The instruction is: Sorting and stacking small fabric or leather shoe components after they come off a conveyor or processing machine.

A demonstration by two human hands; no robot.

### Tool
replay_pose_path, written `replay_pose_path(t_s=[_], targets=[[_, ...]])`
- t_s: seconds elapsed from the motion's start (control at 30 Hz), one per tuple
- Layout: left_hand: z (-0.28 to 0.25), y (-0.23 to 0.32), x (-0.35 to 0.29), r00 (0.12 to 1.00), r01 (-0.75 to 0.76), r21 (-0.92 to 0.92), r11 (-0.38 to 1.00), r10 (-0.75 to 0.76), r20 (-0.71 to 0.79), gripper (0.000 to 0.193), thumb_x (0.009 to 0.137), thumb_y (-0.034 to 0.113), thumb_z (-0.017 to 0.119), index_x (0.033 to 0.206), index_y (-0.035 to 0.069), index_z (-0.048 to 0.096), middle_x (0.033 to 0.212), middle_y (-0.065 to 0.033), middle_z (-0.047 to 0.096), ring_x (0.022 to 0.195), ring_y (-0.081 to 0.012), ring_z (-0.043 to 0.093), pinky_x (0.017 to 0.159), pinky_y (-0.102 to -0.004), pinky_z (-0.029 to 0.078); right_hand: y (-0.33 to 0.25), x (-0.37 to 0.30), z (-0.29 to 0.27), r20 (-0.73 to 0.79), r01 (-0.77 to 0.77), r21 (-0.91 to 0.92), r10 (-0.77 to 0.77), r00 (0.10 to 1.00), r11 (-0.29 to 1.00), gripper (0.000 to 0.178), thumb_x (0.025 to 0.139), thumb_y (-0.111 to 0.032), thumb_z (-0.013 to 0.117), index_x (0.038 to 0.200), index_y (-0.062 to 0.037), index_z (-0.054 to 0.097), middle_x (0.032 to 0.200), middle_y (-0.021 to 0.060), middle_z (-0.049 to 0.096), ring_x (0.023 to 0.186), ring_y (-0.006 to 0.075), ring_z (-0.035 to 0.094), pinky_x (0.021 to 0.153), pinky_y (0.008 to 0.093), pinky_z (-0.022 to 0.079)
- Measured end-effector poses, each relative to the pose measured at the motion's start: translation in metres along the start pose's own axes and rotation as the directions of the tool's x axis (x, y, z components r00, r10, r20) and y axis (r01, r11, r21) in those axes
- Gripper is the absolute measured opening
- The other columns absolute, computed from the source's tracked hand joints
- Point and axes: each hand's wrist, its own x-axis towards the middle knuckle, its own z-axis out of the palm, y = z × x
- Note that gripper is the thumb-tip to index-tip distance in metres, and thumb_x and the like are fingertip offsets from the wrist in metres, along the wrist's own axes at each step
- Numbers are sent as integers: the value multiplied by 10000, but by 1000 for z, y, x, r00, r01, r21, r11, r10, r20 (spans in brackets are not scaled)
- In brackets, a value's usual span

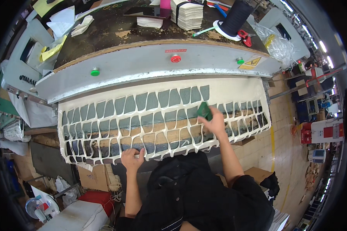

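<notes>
A cream sheet, cut through with rows of shaped holes, lies across the press bed in front of me. Thin strips of it remain between the openings, and its upper right part is uncut. My right hand grips a small green cutting die over the right end of the uppermost row. At the sheet's near edge, left of the middle, my left hand has curled fingers on the webbed strips. The worn bed shows grey-green, tan and dark through the holes.
Beyond the sheet spans a grey press beam with a red button and green buttons. On top sit a stack of cream pieces, a black thread cone, red scissors and a pen. Cardboard lies below left.
</notes>
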Motion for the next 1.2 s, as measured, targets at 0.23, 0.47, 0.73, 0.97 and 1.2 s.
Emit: replay_pose_path(t_s=[0.23, 0.47, 0.73, 0.97, 1.2], targets=[[13, 11, -24, 993, 113, 74, 991, -110, -50, 372, 859, 291, 851, 637, 99, 623, 631, -86, 643, 627, -339, 638, 613, -453, 485, 89, 91, -36, -237, -257, -127, 222, 946, 958, 889, 815, -533, 896, 1485, -67, 545, 1152, 271, 727, 1068, 456, 730, 908, 512, 592], [37, 66, 4, 924, 146, 86, 986, -105, -368, 221, 957, 69, 782, 803, 0, 639, 801, -120, 630, 744, -271, 589, 662, -400, 440, 156, 69, -41, 105, 297, 47, -300, 948, 954, 783, 737, -433, 962, 1409, -154, 670, 1553, 227, 534, 1480, 433, 462, 1204, 544, 401], [225, 263, 93, 977, -160, -346, 924, 198, 75, 349, 897, 175, 832, 1216, 75, 730, 1224, -156, 706, 1197, -365, 651, 1015, -468, 508, 173, 107, -41, -19, 458, 87, -458, 889, 885, 568, 726, -326, 972, 1165, -94, 696, 1610, 215, 489, 1482, 456, 461, 1210, 545, 398], [278, 296, 101, 991, -58, -358, 932, 98, 95, 706, 915, 278, 816, 1515, 31, 538, 1470, -200, 625, 1381, -367, 574, 1159, -497, 373, 149, 70, -23, -55, -32, 95, 38, 998, 995, 360, 782, -258, 959, 964, -46, 732, 1015, 150, 732, 875, 354, 705, 808, 467, 561], [285, 314, 108, 966, -112, -273, 956, 169, 196, 843, 915, 364, 787, 1590, -7, 444, 1549, -243, 566, 1487, -396, 499, 1216, -606, 249, 185, 111, -63, 118, 345, 272, -387, 915, 898, 823, 716, -182, 965, 1473, -120, 647, 1374, 182, 715, 1426, 354, 578, 1169, 439, 451]])
